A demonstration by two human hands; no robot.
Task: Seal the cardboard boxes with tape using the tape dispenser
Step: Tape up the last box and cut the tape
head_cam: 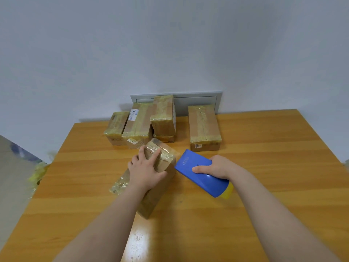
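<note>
A brown cardboard box [162, 178] lies lengthwise in the middle of the wooden table [264, 167], with clear yellowish tape over its far end. My left hand [145, 167] rests on the box's far top, fingers spread and slightly bent over the taped end. My right hand [217, 167] grips a blue tape dispenser [200, 171] with a yellow rear edge, held just right of the box's far end. A crumpled strip of clear tape [120, 183] lies on the table at the box's left side.
Several taped cardboard boxes stand at the back of the table: one at the left [117, 127], a labelled one [138, 123], a stacked pair [164, 116] and one at the right [204, 127]. A grey wall panel [198, 101] is behind them. Yellowish tape scraps [37, 174] hang off the left edge.
</note>
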